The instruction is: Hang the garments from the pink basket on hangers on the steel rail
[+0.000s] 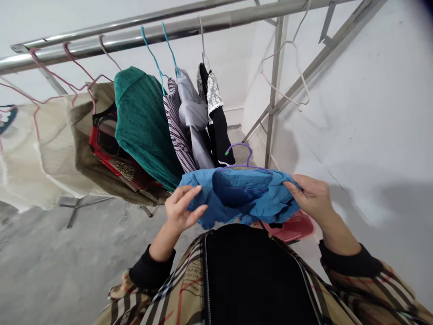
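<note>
I hold a blue garment [238,198] stretched between both hands at chest height. A purple wire hanger [244,159] is inside its neck, with the hook sticking up. My left hand [182,207] pinches the garment's left edge between thumb and fingers. My right hand [311,196] grips its right edge with the fingers closed over the cloth.
A steel clothes rail [142,34] runs overhead with several hung clothes: a cream top [37,144], a green one [144,119], striped, grey and black ones. An empty white hanger [287,72] hangs on the right. A pink basket [292,228] sits on the floor below; white wall on the right.
</note>
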Demonstrator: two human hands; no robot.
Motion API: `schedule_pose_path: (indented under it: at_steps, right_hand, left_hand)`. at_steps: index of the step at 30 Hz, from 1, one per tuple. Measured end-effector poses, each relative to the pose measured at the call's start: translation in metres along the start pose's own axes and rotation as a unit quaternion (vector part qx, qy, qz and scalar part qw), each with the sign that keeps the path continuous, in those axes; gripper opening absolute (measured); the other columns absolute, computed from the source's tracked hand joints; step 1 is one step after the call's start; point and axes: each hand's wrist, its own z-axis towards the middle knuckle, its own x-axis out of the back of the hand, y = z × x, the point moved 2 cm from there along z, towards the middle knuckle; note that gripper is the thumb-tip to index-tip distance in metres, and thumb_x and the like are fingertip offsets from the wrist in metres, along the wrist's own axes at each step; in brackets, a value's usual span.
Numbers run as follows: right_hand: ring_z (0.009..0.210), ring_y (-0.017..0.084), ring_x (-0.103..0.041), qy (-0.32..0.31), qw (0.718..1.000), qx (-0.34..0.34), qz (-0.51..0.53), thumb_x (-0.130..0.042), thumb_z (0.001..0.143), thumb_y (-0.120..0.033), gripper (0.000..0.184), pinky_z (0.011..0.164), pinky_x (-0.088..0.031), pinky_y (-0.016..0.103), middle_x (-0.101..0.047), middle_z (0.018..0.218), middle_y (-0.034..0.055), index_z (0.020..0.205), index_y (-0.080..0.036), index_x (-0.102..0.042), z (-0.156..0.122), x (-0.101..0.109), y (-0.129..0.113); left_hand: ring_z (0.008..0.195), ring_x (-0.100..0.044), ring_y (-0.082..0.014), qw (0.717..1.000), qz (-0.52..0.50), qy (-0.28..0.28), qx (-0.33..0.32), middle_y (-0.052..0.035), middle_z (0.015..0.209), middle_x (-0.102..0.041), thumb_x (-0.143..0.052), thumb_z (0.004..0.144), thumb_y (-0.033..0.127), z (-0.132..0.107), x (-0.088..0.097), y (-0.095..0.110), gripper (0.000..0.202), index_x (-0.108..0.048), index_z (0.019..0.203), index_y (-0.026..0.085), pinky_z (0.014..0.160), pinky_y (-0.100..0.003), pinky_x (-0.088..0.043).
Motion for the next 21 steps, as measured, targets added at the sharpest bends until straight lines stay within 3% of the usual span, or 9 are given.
schedule_pose_path:
  at_steps: [3, 4, 5, 7, 9, 12, 15, 18, 21]
  right_hand:
    - [0.054, 0.017, -0.059, 0.009, 1.0, 0.004, 0.009, -0.055, 0.09, -0.036, 0.022, 0.055, -0.045, 0.03, -0.065, 0.061, 0.0029, 0.08, -0.023, -0.07, 0.0, 0.005, 0.0]
    - [0.052, 0.017, -0.057, 0.007, 1.0, 0.001, 0.014, -0.055, 0.09, -0.037, 0.023, 0.054, -0.044, 0.03, -0.064, 0.059, 0.0024, 0.078, -0.023, -0.069, 0.001, 0.007, 0.0]
    - [0.051, 0.017, -0.057, 0.003, 1.0, -0.004, 0.02, -0.055, 0.089, -0.037, 0.024, 0.053, -0.044, 0.03, -0.063, 0.058, 0.0021, 0.076, -0.023, -0.069, 0.001, 0.009, 0.0]
    - [0.05, 0.017, -0.056, -0.002, 0.999, -0.021, 0.031, -0.055, 0.088, -0.04, 0.026, 0.054, -0.045, 0.031, -0.061, 0.056, 0.0019, 0.073, -0.024, -0.069, 0.003, 0.013, -0.001]
    - [0.052, 0.017, -0.057, -0.013, 0.998, -0.039, 0.046, -0.056, 0.087, -0.042, 0.028, 0.055, -0.047, 0.031, -0.062, 0.058, 0.0022, 0.071, -0.024, -0.069, 0.005, 0.017, -0.001]
    - [0.058, 0.018, -0.063, -0.116, 0.982, -0.088, 0.118, -0.056, 0.088, -0.044, 0.028, 0.057, -0.05, 0.028, -0.068, 0.065, 0.0019, 0.079, -0.023, -0.072, 0.005, 0.022, 0.0]
    - [0.067, 0.02, -0.068, -0.255, 0.933, -0.139, 0.213, -0.058, 0.087, -0.046, 0.029, 0.062, -0.056, 0.028, -0.073, 0.076, 0.0026, 0.094, -0.024, -0.075, -0.003, 0.032, 0.003]
    - [0.08, 0.026, -0.072, -0.26, 0.905, -0.209, 0.265, -0.063, 0.083, -0.048, 0.033, 0.071, -0.059, 0.033, -0.075, 0.09, 0.0069, 0.103, -0.025, -0.075, -0.016, 0.052, 0.006]
    - [0.071, 0.028, -0.072, -0.216, 0.881, -0.308, 0.287, -0.067, 0.08, -0.05, 0.03, 0.062, -0.06, 0.035, -0.076, 0.082, 0.009, 0.099, -0.029, -0.077, -0.03, 0.078, 0.013]
  left_hand:
    - [0.078, -0.059, -0.017, 0.991, 0.027, 0.101, 0.081, -0.0086, 0.095, -0.063, -0.055, 0.089, 0.044, 0.004, 0.007, -0.015, 0.039, -0.063, 0.118, 0.019, 0.066, -0.029, -0.05]
    - [0.086, -0.06, -0.0192, 0.988, 0.049, 0.108, 0.097, -0.0098, 0.099, -0.063, -0.056, 0.088, 0.043, 0.007, 0.007, -0.019, 0.04, -0.062, 0.119, 0.019, 0.071, -0.031, -0.051]
    - [0.094, -0.06, -0.0216, 0.989, 0.066, 0.088, 0.098, -0.011, 0.105, -0.063, -0.059, 0.087, 0.043, 0.011, 0.005, -0.022, 0.041, -0.062, 0.12, 0.019, 0.078, -0.034, -0.051]
    - [0.101, -0.059, -0.0238, 0.996, 0.062, -0.006, 0.068, -0.0114, 0.108, -0.065, -0.064, 0.084, 0.044, 0.018, -0.004, -0.024, 0.044, -0.063, 0.121, 0.019, 0.086, -0.036, -0.049]
    - [0.092, -0.061, -0.0206, 0.996, 0.013, -0.077, 0.049, -0.0088, 0.098, -0.068, -0.061, 0.087, 0.041, 0.022, -0.014, -0.021, 0.035, -0.067, 0.114, 0.02, 0.081, -0.033, -0.049]
    - [0.072, -0.059, -0.0157, 0.992, -0.046, -0.072, 0.095, -0.0047, 0.078, -0.066, -0.054, 0.092, 0.036, 0.026, -0.024, -0.018, 0.025, -0.071, 0.096, 0.019, 0.068, -0.027, -0.048]
    - [0.071, -0.059, -0.0158, 0.985, -0.071, -0.046, 0.148, -0.0041, 0.077, -0.066, -0.056, 0.09, 0.035, 0.03, -0.031, -0.018, 0.023, -0.071, 0.095, 0.019, 0.066, -0.028, -0.047]
    - [0.08, -0.061, -0.0177, 0.975, -0.113, -0.029, 0.188, -0.0054, 0.088, -0.068, -0.061, 0.086, 0.037, 0.029, -0.043, -0.022, 0.028, -0.069, 0.107, 0.02, 0.073, -0.03, -0.05]
    - [0.089, -0.063, -0.0197, 0.956, -0.163, -0.057, 0.239, -0.0066, 0.097, -0.07, -0.064, 0.083, 0.041, 0.021, -0.061, -0.025, 0.039, -0.064, 0.117, 0.02, 0.08, -0.032, -0.052]
